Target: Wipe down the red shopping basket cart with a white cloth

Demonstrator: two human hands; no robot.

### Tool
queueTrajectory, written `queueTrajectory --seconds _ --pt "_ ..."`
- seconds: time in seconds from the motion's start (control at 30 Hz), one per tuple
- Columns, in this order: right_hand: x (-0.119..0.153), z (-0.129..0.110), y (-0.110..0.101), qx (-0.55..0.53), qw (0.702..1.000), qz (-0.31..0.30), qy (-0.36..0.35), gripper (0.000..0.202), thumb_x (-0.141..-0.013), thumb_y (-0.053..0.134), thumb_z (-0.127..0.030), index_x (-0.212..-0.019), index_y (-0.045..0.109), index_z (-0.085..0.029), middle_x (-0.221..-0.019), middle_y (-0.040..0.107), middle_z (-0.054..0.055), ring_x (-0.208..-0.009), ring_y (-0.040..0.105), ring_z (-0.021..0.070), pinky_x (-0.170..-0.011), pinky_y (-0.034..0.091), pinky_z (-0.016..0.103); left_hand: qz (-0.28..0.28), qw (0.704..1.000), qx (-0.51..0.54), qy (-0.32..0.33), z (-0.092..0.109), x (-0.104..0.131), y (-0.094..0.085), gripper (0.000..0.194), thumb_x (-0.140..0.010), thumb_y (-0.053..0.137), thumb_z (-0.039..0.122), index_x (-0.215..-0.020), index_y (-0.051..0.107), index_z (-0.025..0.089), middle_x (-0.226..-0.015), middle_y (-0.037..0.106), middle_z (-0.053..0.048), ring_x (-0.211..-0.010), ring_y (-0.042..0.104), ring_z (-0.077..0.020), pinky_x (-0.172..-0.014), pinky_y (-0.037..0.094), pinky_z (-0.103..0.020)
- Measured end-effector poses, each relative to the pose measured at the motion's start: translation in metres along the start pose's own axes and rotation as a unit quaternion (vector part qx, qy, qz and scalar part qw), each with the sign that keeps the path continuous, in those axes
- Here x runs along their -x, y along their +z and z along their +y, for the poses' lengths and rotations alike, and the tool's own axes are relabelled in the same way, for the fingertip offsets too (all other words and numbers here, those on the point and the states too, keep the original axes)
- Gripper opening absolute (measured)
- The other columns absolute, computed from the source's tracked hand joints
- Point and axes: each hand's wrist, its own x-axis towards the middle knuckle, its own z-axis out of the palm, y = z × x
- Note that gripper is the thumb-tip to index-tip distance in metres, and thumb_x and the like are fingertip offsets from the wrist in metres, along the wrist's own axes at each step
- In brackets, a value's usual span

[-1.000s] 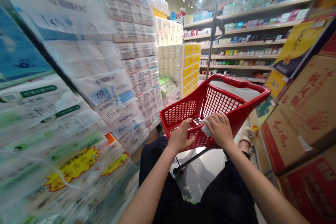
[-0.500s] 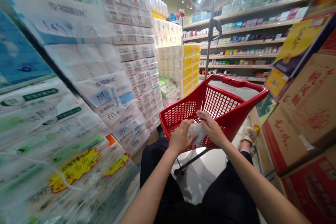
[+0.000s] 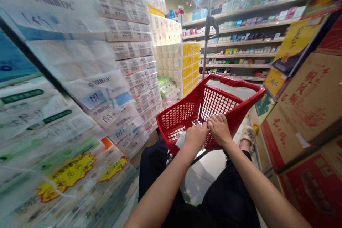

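My left hand (image 3: 196, 138) is closed above the near side of a red shopping basket cart (image 3: 221, 99). A thin white piece (image 3: 180, 140), like tissue or plastic film, sticks out to the left from under that hand. Close against it, my right hand (image 3: 219, 129) has its fingers curled in, and the fingertips of both hands meet. What the right fingers pinch, if anything, is hidden. Through the basket's holes the pale floor shows.
Stacked packs of tissue paper (image 3: 107, 89) with handwritten prices rise on the left. Cardboard cartons (image 3: 301, 96) stand on the right, near a foot in a beige clog (image 3: 248, 133). Shelves of small goods (image 3: 240, 46) line the back. A metal pole (image 3: 207, 25) stands behind the cart.
The white piece lay between my spread hands; now my left hand closes over it. My right hand's fingers have curled and come against the left. The view has shifted slightly right.
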Motion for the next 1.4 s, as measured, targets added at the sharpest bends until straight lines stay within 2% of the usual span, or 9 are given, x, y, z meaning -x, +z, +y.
queueTrajectory --seconds 0.17,0.4,0.53,0.6,0.7,0.9,1.1,1.23,1.4 --pt "-0.003 0.017 0.004 -0.036 0.999 -0.018 -0.011 0.034 -0.097 0.022 -0.025 -0.083 0.054 -0.024 -0.093 0.061 0.002 -0.097 0.048 0.0191 -0.106 0.024 0.038 0.009 0.999 -0.029 0.031 -0.003 0.002 0.009 0.027 -0.102 0.032 0.032 -0.118 0.048 0.018 -0.098 0.064 -0.008 -0.088 0.066 -0.0182 -0.07 0.049 -0.025" --pt "-0.007 0.028 0.001 -0.059 0.997 -0.038 -0.023 0.036 -0.098 0.021 -0.028 -0.084 0.053 -0.024 -0.094 0.062 0.001 -0.097 0.049 0.019 -0.102 0.028 0.038 0.026 1.0 -0.011 -0.008 -0.039 0.047 0.007 0.024 -0.099 0.041 0.037 -0.119 0.049 0.028 -0.097 0.067 -0.001 -0.082 0.066 -0.0174 -0.062 0.047 -0.025" --pt "-0.011 0.028 0.0 -0.07 0.996 -0.045 -0.022 0.037 -0.099 0.02 -0.028 -0.084 0.054 -0.024 -0.093 0.062 0.001 -0.096 0.049 0.0184 -0.098 0.031 0.037 0.06 0.997 0.038 0.016 -0.069 0.076 0.005 0.026 -0.099 0.041 0.034 -0.123 0.05 0.027 -0.107 0.068 -0.002 -0.093 0.065 -0.0174 -0.085 0.048 -0.031" --pt "-0.013 0.03 -0.001 -0.069 0.996 -0.049 -0.025 0.037 -0.099 0.02 -0.029 -0.083 0.053 -0.024 -0.092 0.062 0.001 -0.095 0.049 0.0182 -0.098 0.031 0.037 0.08 0.994 0.062 0.048 -0.084 0.087 0.006 0.026 -0.099 0.042 0.033 -0.122 0.052 0.025 -0.112 0.066 -0.003 -0.101 0.062 -0.0176 -0.103 0.04 -0.038" --pt "-0.017 0.031 0.0 -0.049 0.997 -0.053 -0.033 0.036 -0.099 0.025 -0.031 -0.08 0.054 -0.024 -0.089 0.062 0.001 -0.094 0.049 0.0185 -0.099 0.031 0.038 0.098 0.989 0.088 0.063 -0.096 0.093 0.011 0.024 -0.098 0.043 0.033 -0.118 0.053 0.023 -0.111 0.065 -0.003 -0.103 0.059 -0.0181 -0.107 0.036 -0.041" --pt "-0.015 -0.01 0.011 0.046 0.999 -0.006 0.007 0.029 -0.095 0.035 -0.027 -0.08 0.058 -0.02 -0.09 0.063 0.008 -0.096 0.049 0.0229 -0.107 0.023 0.045 0.139 0.989 0.043 -0.008 -0.075 0.084 0.027 0.017 -0.098 0.042 0.029 -0.101 0.055 0.019 -0.091 0.063 -0.004 -0.085 0.056 -0.02 -0.085 0.043 -0.037" --pt "0.004 -0.073 0.017 -0.032 0.999 -0.005 -0.037 0.025 -0.096 0.038 -0.024 -0.084 0.06 -0.022 -0.089 0.064 0.004 -0.099 0.05 0.0199 -0.107 0.023 0.04 0.143 0.989 0.005 -0.023 -0.045 0.078 0.034 0.013 -0.097 0.043 0.026 -0.1 0.054 0.019 -0.087 0.06 -0.004 -0.083 0.054 -0.0208 -0.08 0.041 -0.036" --pt "0.012 -0.062 0.009 -0.102 0.993 -0.021 -0.053 0.028 -0.097 0.038 -0.027 -0.077 0.058 -0.022 -0.081 0.062 0.002 -0.087 0.05 0.017 -0.093 0.03 0.035 0.137 0.99 0.037 0.008 -0.039 0.083 0.034 0.018 -0.098 0.039 0.027 -0.108 0.052 0.019 -0.091 0.061 -0.006 -0.086 0.055 -0.0215 -0.082 0.041 -0.037" --pt "0.015 -0.039 -0.001 -0.161 0.98 -0.053 -0.1 0.032 -0.097 0.038 -0.026 -0.069 0.051 -0.02 -0.074 0.059 0.0 -0.078 0.047 0.0142 -0.084 0.029 0.033 0.094 0.987 0.086 0.098 -0.05 0.094 0.029 0.026 -0.099 0.036 0.033 -0.115 0.051 0.019 -0.099 0.063 -0.007 -0.092 0.056 -0.0218 -0.084 0.042 -0.037"
